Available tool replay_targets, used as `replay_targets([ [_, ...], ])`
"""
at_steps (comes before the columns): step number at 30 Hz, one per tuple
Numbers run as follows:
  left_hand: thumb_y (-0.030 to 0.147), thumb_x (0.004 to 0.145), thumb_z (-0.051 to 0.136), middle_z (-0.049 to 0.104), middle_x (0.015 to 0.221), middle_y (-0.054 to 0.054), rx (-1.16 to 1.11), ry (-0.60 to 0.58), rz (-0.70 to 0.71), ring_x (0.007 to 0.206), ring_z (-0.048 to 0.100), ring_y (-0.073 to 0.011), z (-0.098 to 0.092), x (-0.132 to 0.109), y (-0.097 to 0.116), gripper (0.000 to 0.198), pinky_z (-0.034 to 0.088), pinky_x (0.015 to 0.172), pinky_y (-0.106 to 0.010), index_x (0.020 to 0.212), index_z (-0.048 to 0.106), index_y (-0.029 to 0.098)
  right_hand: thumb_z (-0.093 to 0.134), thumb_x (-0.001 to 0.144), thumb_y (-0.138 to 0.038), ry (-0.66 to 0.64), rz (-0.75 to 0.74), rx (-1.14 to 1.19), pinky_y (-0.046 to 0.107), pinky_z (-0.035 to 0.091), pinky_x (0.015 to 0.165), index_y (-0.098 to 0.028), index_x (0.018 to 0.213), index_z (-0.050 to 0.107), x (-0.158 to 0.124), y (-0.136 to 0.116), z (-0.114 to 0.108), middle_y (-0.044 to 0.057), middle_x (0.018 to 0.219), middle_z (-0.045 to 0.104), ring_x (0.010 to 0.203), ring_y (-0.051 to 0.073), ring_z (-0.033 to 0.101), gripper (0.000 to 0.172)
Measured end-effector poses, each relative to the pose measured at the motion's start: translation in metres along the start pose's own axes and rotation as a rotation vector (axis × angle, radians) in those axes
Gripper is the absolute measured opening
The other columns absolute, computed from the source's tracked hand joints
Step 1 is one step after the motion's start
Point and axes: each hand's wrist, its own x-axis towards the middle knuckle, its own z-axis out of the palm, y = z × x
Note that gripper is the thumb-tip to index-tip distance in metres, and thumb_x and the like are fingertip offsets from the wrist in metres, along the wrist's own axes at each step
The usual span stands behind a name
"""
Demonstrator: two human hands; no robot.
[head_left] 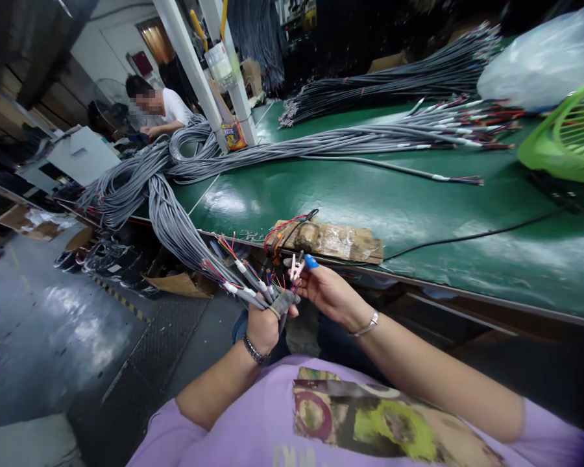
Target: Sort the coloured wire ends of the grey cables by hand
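Grey cables (pixel 176 219) droop over the worktop's (pixel 418 211) near edge; L hand (pixel 263 327) clamped round their bunch by the wire ends. R hand (pixel 325 293), fingers together, pinches a small pale piece (pixel 296 267) nr wood block (pixel 350 242). Prob. handling wire ends; next move likely needs steady L grip, fine R fingertip work.

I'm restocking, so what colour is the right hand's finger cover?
The finger cover is blue, clearest in head view.
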Motion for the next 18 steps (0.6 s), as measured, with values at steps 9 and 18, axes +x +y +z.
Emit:
replay_targets([
  [9, 0.042, 0.067, 0.072, 0.061, 0.049, -0.002, 0.002, 0.017, -0.043, 0.047, 0.054, -0.0112, 0.006, 0.003, 0.005, 0.031, 0.044, 0.052, -0.025, 0.056, 0.063, 0.015, 0.064, 0.074, -0.058, -0.032, -0.02, 0.013, 0.029, 0.047, 0.061, -0.018, 0.076, 0.066, 0.012, 0.009, -0.005, 0.006, 0.077, 0.067, 0.063, 0.014, 0.056, 0.04],
  [18, 0.042, 0.068, 0.071, 0.06, 0.048, -0.002, 0.001, 0.048, -0.043, 0.046, 0.054, -0.0111, 0.009, 0.006, 0.003, 0.032, 0.045, 0.05, -0.024, 0.054, 0.062, 0.014, 0.069, 0.073, -0.05, 0.015, -0.001, 0.12, 0.027, 0.045, 0.058, -0.017, 0.075, 0.067, 0.011, 0.005, 0.005, 0.002, 0.068, 0.065, 0.058, 0.012, 0.054, 0.033],
])
